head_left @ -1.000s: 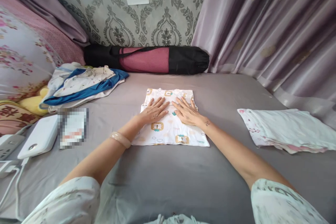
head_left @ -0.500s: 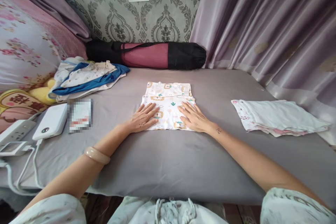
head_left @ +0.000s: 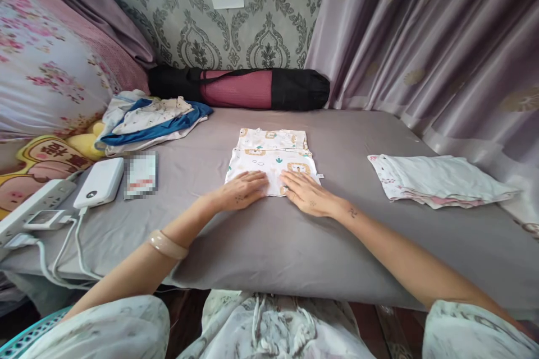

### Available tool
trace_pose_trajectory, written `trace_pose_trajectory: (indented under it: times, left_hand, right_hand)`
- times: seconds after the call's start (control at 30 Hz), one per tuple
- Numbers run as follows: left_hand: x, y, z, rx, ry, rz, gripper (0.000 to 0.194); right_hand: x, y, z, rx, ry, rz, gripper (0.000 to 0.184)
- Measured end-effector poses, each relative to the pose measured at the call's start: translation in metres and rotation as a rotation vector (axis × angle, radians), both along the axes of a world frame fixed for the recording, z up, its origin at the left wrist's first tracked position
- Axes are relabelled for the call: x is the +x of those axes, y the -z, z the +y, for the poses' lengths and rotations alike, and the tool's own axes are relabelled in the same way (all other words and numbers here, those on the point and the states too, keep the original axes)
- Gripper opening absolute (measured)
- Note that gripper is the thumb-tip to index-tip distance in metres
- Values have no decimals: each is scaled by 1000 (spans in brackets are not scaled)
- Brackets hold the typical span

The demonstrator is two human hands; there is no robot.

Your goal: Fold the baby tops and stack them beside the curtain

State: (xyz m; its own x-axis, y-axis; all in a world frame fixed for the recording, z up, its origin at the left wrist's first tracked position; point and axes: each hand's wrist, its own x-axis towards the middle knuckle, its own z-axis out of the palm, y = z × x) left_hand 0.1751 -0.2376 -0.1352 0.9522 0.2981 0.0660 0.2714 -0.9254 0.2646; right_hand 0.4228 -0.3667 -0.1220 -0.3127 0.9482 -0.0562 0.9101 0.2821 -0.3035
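A white garment (head_left: 269,160) printed with tan lions and green plants lies folded flat on the grey sheet in the middle. Its upper part forms a narrower band beyond a crosswise edge, and a small tag sticks out at its right side. My left hand (head_left: 244,189) rests palm down on its near left corner, fingers stretched out. On the near right part lies my right hand (head_left: 310,193), also flat with extended fingers. Neither hand grips the cloth.
A folded stack of pale cloths (head_left: 442,179) lies at right. Far left is a heap of clothes (head_left: 155,123); nearer are a white power bank (head_left: 100,182), a power strip (head_left: 37,210) with cables and a blurred packet (head_left: 141,175). A rolled mat (head_left: 238,90) lies along the wall.
Both hands have slid toward the garment's near edge, the left also slightly inward, uncovering more of the lion print on the right. The camera view has shifted a little.
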Motion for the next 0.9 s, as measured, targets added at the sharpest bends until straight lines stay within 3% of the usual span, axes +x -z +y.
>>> trace_pose_trajectory:
  times: [0.1,0.33,0.5,0.63,0.9]
  left_hand:
    - [5,0,-11,1,97,-64,44]
    - [-44,-4,-15,-41,-43,-106,39]
    - [-61,-7,-12,25,-162,-95,38]
    - [-63,-8,-6,47,-124,-69,37]
    - [-56,-19,2,85,-85,44,27]
  right_hand:
    - [-17,-2,-11,-45,-71,47,58]
    - [3,-12,-49,-103,-75,193,50]
    - [33,-7,-46,166,121,176,34]
    - [51,-2,-42,157,70,102,24]
    - [48,-4,-44,209,-29,-35,33]
